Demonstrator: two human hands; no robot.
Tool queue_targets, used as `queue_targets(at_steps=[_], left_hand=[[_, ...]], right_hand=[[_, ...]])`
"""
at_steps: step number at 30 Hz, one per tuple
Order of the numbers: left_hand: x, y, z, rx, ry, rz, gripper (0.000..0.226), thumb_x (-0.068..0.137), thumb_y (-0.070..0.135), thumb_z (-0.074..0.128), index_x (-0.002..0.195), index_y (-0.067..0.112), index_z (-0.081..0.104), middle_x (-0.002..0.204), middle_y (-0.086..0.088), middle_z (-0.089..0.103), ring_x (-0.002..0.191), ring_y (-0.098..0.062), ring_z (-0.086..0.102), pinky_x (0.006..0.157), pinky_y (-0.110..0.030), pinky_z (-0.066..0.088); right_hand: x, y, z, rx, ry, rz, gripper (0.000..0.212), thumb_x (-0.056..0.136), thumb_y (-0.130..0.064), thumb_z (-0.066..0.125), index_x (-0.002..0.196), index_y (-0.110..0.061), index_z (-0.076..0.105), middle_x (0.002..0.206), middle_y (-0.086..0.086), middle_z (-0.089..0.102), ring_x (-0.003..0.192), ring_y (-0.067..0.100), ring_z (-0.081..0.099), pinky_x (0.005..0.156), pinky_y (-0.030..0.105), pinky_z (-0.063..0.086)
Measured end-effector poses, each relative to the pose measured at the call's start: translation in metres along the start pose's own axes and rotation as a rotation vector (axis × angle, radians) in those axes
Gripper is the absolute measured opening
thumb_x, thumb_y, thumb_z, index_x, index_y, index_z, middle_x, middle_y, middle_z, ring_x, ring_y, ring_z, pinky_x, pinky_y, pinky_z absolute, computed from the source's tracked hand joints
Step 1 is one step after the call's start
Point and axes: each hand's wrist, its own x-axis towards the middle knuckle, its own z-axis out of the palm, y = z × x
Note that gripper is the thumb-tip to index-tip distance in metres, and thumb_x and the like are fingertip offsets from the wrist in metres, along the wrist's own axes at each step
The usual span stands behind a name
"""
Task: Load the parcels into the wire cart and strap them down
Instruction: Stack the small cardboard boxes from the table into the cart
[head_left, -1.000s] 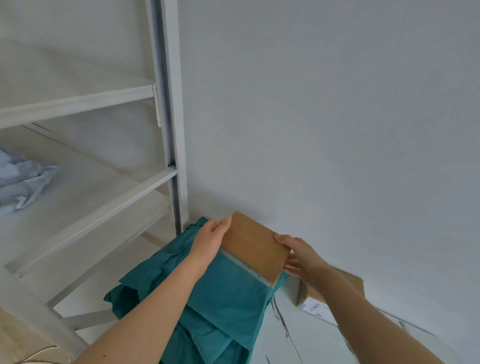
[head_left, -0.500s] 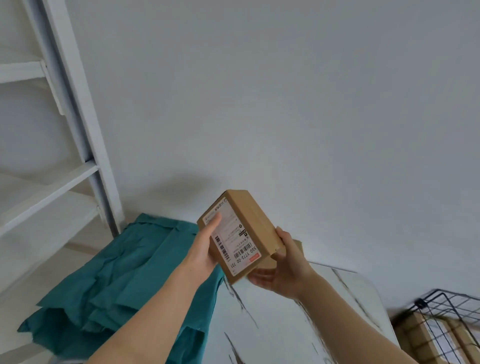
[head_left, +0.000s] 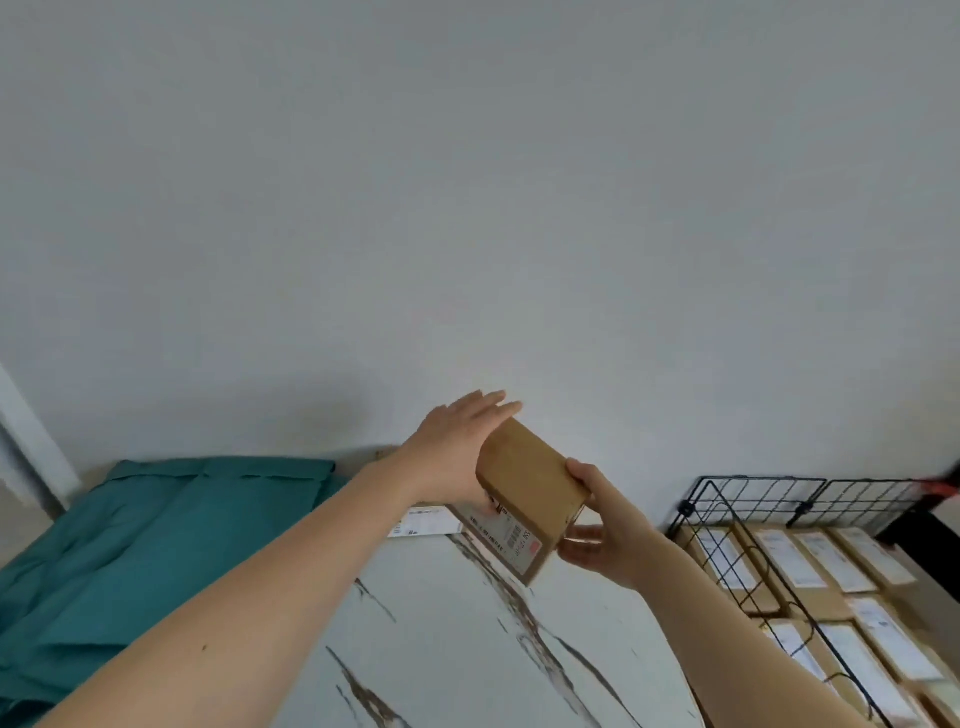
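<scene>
parcel (head_left: 530, 480) tilted | left hand (head_left: 457, 444) flat against side, fingers straight | right hand (head_left: 605, 540) grips lower end

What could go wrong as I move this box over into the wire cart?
1. The left hand lies flat against the parcel; only the right hand has a grip, at its lower end. Tilted like this, it could slip onto the table.
2. The wire cart looks nearly full of boxes, so it may snag the rim or sit unevenly.

A parcel-packing room: labelled cartons (head_left: 810, 566) fill a wire cart (head_left: 753, 499).
</scene>
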Motion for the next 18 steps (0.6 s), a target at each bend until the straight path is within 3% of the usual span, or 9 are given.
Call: queue_targets(at_steps=[4, 8, 12, 14, 18], left_hand=[[0.029, 0.082, 0.030, 0.268, -0.193, 0.163, 0.112, 0.067, 0.030, 0.078, 0.150, 0.029, 0.003, 0.158, 0.009, 0.001, 0.146, -0.015, -0.005, 0.118, -0.041, 0.009], [0.046, 0.158, 0.069, 0.334, -0.172, 0.254, 0.108, 0.065, 0.034, 0.078, 0.149, 0.027, 0.010, 0.155, 0.005, 0.016, 0.145, -0.016, 0.006, 0.117, -0.039, 0.013], [0.057, 0.228, 0.107, 0.167, -0.155, 0.168, 0.106, 0.062, 0.040, 0.079, 0.147, 0.027, 0.016, 0.150, 0.007, 0.026, 0.137, -0.015, 0.025, 0.110, -0.034, 0.029], [0.064, 0.263, 0.124, 0.032, -0.135, 0.082, 0.108, 0.060, 0.042, 0.081, 0.147, 0.029, 0.017, 0.147, 0.008, 0.031, 0.130, -0.014, 0.036, 0.102, -0.033, 0.039], [0.091, 0.327, 0.158, -0.281, -0.156, -0.054, 0.107, 0.060, 0.040, 0.083, 0.146, 0.028, 0.020, 0.143, 0.004, 0.039, 0.125, -0.016, 0.045, 0.100, -0.034, 0.043]], right_hand=[[-0.030, 0.015, -0.071, 0.023, 0.029, 0.002, 0.047, 0.075, -0.050, 0.069, 0.100, -0.011, 0.061, 0.096, 0.017, 0.058, 0.091, 0.029, 0.059, 0.092, 0.039, 0.051], [-0.050, 0.038, -0.152, 0.077, 0.119, -0.028, 0.053, 0.076, -0.057, 0.067, 0.101, -0.012, 0.057, 0.105, 0.019, 0.062, 0.098, 0.030, 0.062, 0.091, 0.039, 0.051], [-0.069, 0.059, -0.237, 0.208, 0.170, -0.128, 0.049, 0.088, -0.056, 0.052, 0.111, -0.014, 0.059, 0.097, 0.013, 0.063, 0.093, 0.027, 0.062, 0.095, 0.044, 0.049], [-0.077, 0.067, -0.280, 0.277, 0.224, -0.146, 0.046, 0.090, -0.052, 0.051, 0.118, -0.015, 0.056, 0.103, 0.013, 0.061, 0.095, 0.028, 0.061, 0.089, 0.041, 0.050], [-0.088, 0.081, -0.358, 0.317, 0.335, -0.135, 0.043, 0.091, -0.048, 0.053, 0.115, -0.013, 0.060, 0.115, 0.015, 0.058, 0.108, 0.031, 0.056, 0.096, 0.043, 0.047]])
